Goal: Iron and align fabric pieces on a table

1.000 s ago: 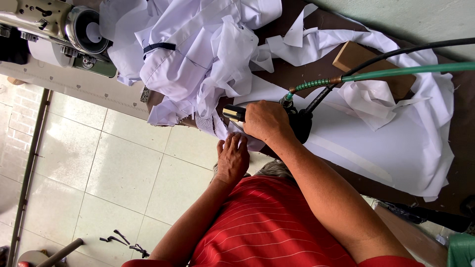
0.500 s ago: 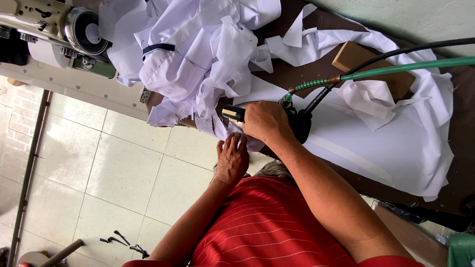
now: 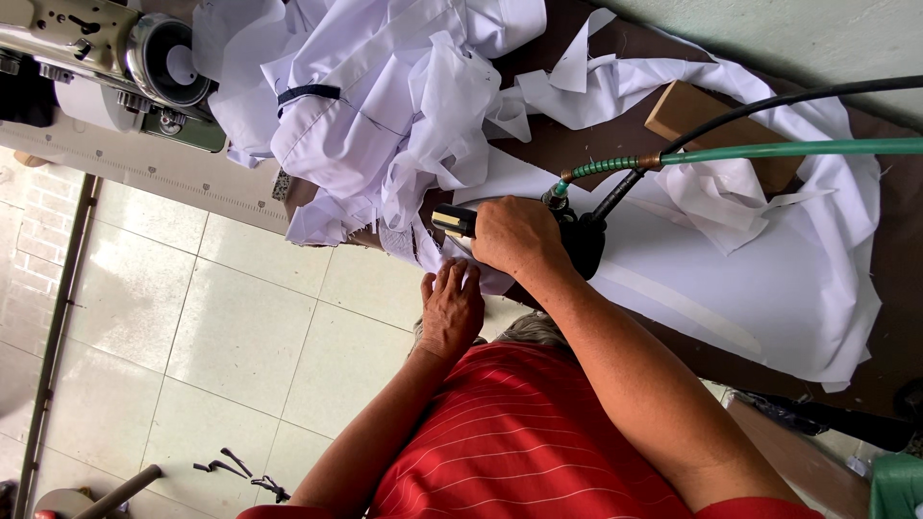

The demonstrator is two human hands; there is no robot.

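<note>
While pinning crumpled white cotton fabric [image 3: 423, 240] flat at table edge with left hand [image 3: 450, 308], fingers spread, holding nothing, right hand [image 3: 514, 235] wrapped tight round black steam iron [image 3: 567, 235] with green hose [image 3: 769, 151], pressing cloth.

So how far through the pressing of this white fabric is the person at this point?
Looks mid-way, at a guess. Done: a flat white sheet lies smooth on the dark table. In hand: the right hand grips a steam iron on the cloth edge, while the left hand holds that edge down. Left: a crumpled heap of white garments near the sewing machine looks untouched.
</note>
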